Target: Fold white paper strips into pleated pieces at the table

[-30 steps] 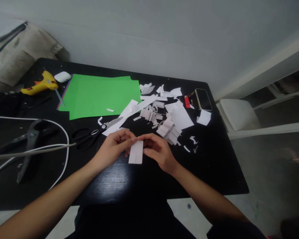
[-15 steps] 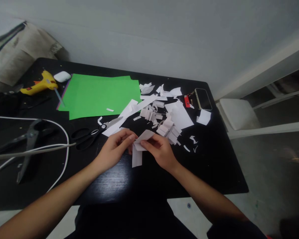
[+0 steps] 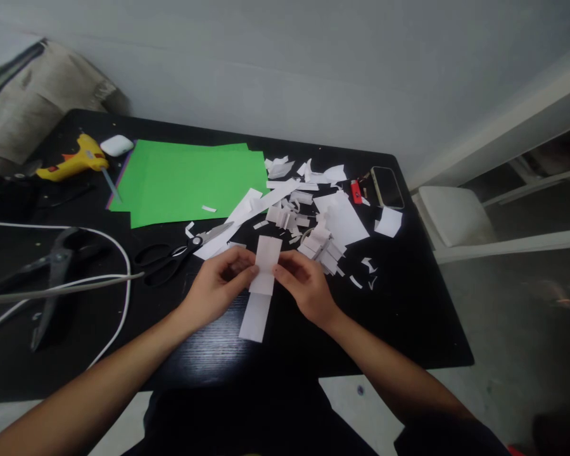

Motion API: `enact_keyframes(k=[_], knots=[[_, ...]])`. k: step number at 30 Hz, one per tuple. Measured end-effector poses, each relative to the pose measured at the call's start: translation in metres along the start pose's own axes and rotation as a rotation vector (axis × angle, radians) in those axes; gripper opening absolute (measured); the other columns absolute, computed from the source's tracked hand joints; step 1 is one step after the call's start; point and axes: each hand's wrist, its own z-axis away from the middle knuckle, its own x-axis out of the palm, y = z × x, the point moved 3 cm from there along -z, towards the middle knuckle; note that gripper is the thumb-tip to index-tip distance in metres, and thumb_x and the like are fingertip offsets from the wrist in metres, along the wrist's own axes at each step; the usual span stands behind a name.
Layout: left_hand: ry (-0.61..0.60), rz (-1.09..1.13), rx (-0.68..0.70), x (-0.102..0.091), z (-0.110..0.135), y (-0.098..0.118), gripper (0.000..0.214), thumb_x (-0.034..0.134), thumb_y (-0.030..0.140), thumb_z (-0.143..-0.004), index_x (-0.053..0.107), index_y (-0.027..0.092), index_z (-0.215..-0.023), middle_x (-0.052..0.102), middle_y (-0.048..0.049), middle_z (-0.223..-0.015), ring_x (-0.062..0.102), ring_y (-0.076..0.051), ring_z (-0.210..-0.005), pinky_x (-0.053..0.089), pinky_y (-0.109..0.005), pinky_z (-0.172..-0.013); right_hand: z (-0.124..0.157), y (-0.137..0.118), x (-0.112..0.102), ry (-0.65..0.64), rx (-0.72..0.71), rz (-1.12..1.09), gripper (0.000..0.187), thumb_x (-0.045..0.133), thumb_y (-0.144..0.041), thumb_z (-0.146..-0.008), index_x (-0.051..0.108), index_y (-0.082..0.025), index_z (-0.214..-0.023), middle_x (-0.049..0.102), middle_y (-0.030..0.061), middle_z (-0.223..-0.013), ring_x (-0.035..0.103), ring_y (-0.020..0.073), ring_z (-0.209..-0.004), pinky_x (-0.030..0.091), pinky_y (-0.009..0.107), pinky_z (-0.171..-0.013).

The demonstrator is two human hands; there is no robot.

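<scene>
Between my two hands is a folded white paper strip (image 3: 267, 254), its lower part hanging down toward me over the black table. My left hand (image 3: 225, 275) pinches the strip's left edge with the thumb in front. On the opposite edge, the thumb and fingers of my right hand (image 3: 306, 285) grip it too. Just beyond my right hand lies a pile of folded white paper pieces (image 3: 320, 244). Black-handled scissors (image 3: 183, 253) rest left of my left hand, their blades over a long white paper strip (image 3: 247, 212).
Green sheets (image 3: 194, 180) lie at the back, beside a yellow glue gun (image 3: 78, 161) and a white case (image 3: 116, 145). A phone (image 3: 387, 187) and a red lighter (image 3: 356, 192) sit at the back right. A white cable (image 3: 128, 272) loops over black-handled shears (image 3: 52, 304) at left.
The paper strip was bent over at an angle between my fingers; now it is straightened into a nearly upright line, with its lower end reaching farther down. Both hands have barely moved.
</scene>
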Motion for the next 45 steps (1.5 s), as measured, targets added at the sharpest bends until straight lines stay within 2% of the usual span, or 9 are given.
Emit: enact_keyframes(k=[2, 4, 6, 7, 11, 13, 24, 37, 45], knots=[[0.037, 0.024, -0.006, -0.0017, -0.0011, 0.0004, 0.013, 0.07, 0.03, -0.089, 0.069, 0.017, -0.09, 0.06, 0.0026, -0.068, 0.054, -0.011, -0.06, 0.045, -0.024, -0.058, 0.0014, 0.0006, 0.0029, -0.061, -0.008, -0.066, 0.042, 0.083, -0.043, -0.082, 0.065, -0.026, -0.117, 0.073, 0.0066, -0.112, 0.072, 0.0224, -0.102, 0.061, 0.038, -0.09], [0.071, 0.057, -0.019, -0.0035, -0.0023, -0.0003, 0.012, 0.071, 0.029, -0.089, 0.069, 0.017, -0.091, 0.061, 0.0027, -0.066, 0.056, -0.012, -0.059, 0.046, -0.024, -0.058, 0.0034, 0.0016, 0.0055, -0.085, -0.043, -0.075, 0.069, 0.092, -0.036, -0.072, 0.055, -0.03, -0.129, 0.069, 0.006, -0.12, 0.071, 0.0224, -0.105, 0.062, 0.037, -0.089], [0.09, 0.095, -0.036, -0.0047, -0.0034, -0.0019, 0.013, 0.071, 0.029, -0.088, 0.069, 0.017, -0.093, 0.062, 0.0027, -0.066, 0.058, -0.012, -0.059, 0.047, -0.024, -0.058, 0.0053, 0.0025, 0.007, -0.069, -0.1, -0.027, 0.077, 0.094, -0.027, -0.068, 0.051, -0.033, -0.132, 0.067, 0.0041, -0.12, 0.071, 0.021, -0.105, 0.062, 0.036, -0.089], [0.093, 0.111, -0.045, -0.005, -0.0039, -0.0026, 0.013, 0.071, 0.029, -0.088, 0.068, 0.017, -0.093, 0.063, 0.0028, -0.066, 0.059, -0.012, -0.059, 0.047, -0.024, -0.059, 0.006, 0.003, 0.0074, -0.061, -0.123, 0.006, 0.07, 0.092, -0.025, -0.071, 0.054, -0.033, -0.13, 0.067, 0.0034, -0.117, 0.07, 0.0201, -0.104, 0.062, 0.035, -0.089], [0.083, 0.143, -0.069, -0.0052, -0.0046, -0.0025, 0.015, 0.072, 0.03, -0.088, 0.067, 0.017, -0.091, 0.063, 0.0029, -0.067, 0.06, -0.012, -0.059, 0.047, -0.024, -0.06, 0.0061, 0.0027, 0.006, -0.048, -0.166, 0.119, 0.019, 0.08, -0.026, -0.086, 0.072, -0.025, -0.103, 0.067, 0.0043, -0.11, 0.07, 0.0181, -0.099, 0.062, 0.033, -0.089], [0.065, 0.14, -0.066, -0.0048, -0.0042, -0.0007, 0.015, 0.071, 0.032, -0.089, 0.067, 0.017, -0.09, 0.064, 0.0023, -0.067, 0.06, -0.013, -0.061, 0.047, -0.025, -0.061, 0.0052, 0.0011, 0.0039, -0.029, -0.177, 0.149, 0.009, 0.079, -0.027, -0.087, 0.076, -0.023, -0.095, 0.068, 0.0049, -0.109, 0.07, 0.0181, -0.099, 0.061, 0.032, -0.088], [-0.061, 0.124, -0.043, -0.0024, -0.0022, 0.0048, 0.017, 0.065, 0.035, -0.093, 0.069, 0.018, -0.096, 0.069, -0.0002, -0.076, 0.066, -0.017, -0.069, 0.051, -0.03, -0.071, 0.0041, -0.0041, -0.001, 0.057, -0.166, 0.176, 0.001, 0.079, -0.026, -0.086, 0.079, -0.026, -0.087, 0.072, 0.0048, -0.106, 0.071, 0.0201, -0.097, 0.061, 0.036, -0.088], [-0.078, 0.164, -0.02, -0.0029, -0.0006, 0.0026, 0.015, 0.064, 0.032, -0.097, 0.07, 0.019, -0.1, 0.069, 0.0001, -0.078, 0.066, -0.015, -0.071, 0.052, -0.028, -0.07, 0.0043, -0.0058, 0.0019, 0.075, -0.105, 0.116, 0.009, 0.082, -0.029, -0.084, 0.077, -0.025, -0.09, 0.075, 0.0029, -0.093, 0.072, 0.0201, -0.089, 0.061, 0.037, -0.083], [-0.088, 0.134, 0.012, -0.0034, 0.0009, 0.0032, 0.016, 0.063, 0.032, -0.098, 0.069, 0.018, -0.102, 0.069, 0.0005, -0.077, 0.065, -0.014, -0.069, 0.051, -0.027, -0.07, 0.0023, -0.0033, -0.0024, 0.053, -0.156, 0.1, 0.011, 0.078, -0.015, -0.084, 0.079, -0.025, -0.088, 0.075, 0.0024, -0.1, 0.072, 0.0181, -0.096, 0.06, 0.032, -0.086]])
